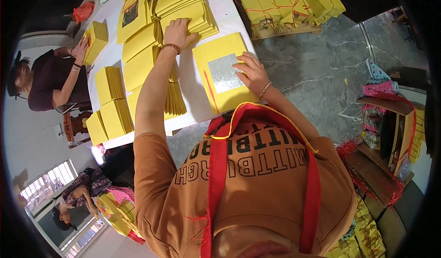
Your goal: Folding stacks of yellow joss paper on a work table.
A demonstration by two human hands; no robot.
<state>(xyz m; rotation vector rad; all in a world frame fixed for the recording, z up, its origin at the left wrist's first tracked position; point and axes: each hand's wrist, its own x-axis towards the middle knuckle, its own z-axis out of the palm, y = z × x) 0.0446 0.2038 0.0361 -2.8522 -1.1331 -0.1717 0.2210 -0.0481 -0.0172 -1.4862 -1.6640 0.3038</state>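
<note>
My left hand (pixel 177 32) reaches over the table with its fingers spread on the near edge of a fanned stack of yellow paper (pixel 186 12). I see its thumb stretched out to the right; whether the fingertips pinch any sheets is hidden. My right hand (pixel 252 74) rests on the right side of a yellow paper pile (pixel 225 44) close to my body. Its fingers lie apart on the edge of the silver square (pixel 224 73) on the top sheet. A red stroke runs along the left of that sheet.
More yellow paper stacks (pixel 110 86) cover the left of the white table (pixel 187 79). Across it, a person (pixel 53 81) handles a yellow block. Another person (pixel 80 193) sits lower left beside yellow bundles. Red-tied bundles (pixel 285 3) lie far right; wooden stools (pixel 386 104) stand right.
</note>
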